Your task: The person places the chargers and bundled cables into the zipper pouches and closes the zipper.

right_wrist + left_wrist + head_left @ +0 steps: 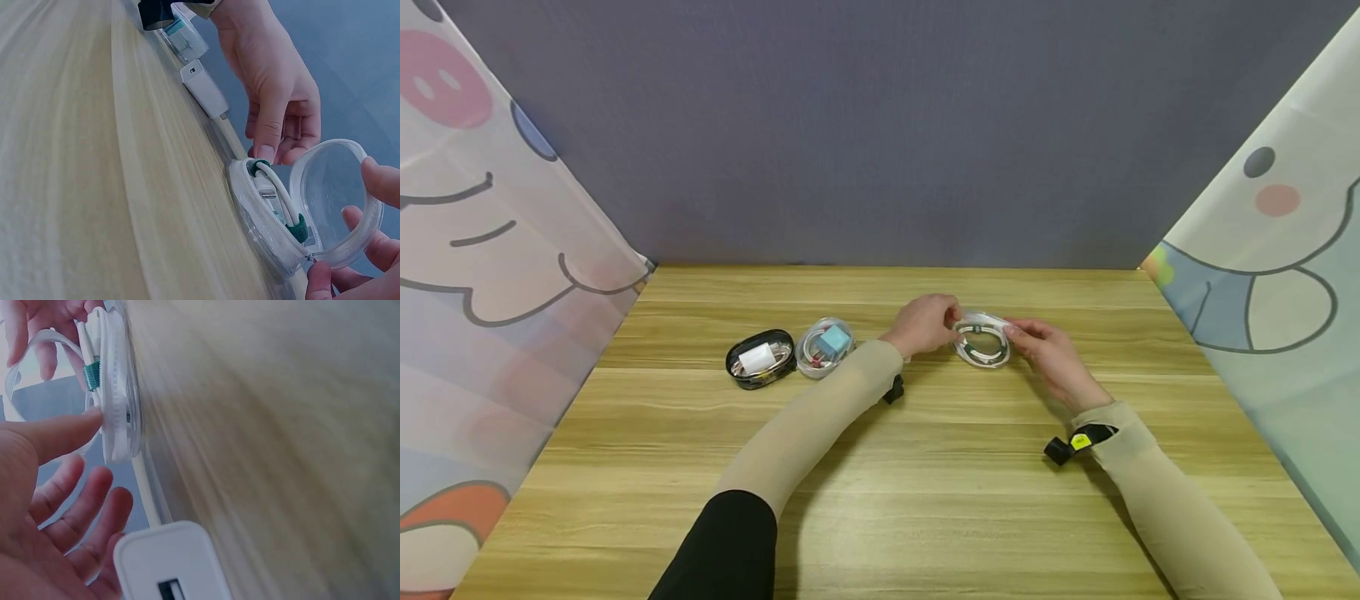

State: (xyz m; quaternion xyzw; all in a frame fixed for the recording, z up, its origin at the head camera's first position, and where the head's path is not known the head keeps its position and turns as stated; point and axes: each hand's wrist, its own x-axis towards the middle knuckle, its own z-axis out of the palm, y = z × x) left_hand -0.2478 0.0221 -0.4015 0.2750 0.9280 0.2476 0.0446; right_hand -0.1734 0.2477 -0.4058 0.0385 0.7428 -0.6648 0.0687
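Note:
A small round clear zip case (pixel 253 212) stands on the table with its lid (pixel 328 187) raised. Inside sits a coiled white cable (pixel 286 206) bound with green ties. My right hand (pixel 1054 360) holds the lid at the case's right side, thumb on one face and fingers around the rim. From the left, my left hand (pixel 923 325) touches the cable and rim with its thumb; its other fingers (pixel 87 500) are loosely bent and apart from the case. A white charger block (pixel 204 90) lies beside the left hand; the head view hides it.
To the left stand a black-rimmed case (pixel 747 382) holding a white charger (pixel 757 358) and cable, and a clear round case (pixel 805 358) with a light blue charger (pixel 834 341). A grey panel (pixel 880 150) rises behind the wooden table (pixel 925 500).

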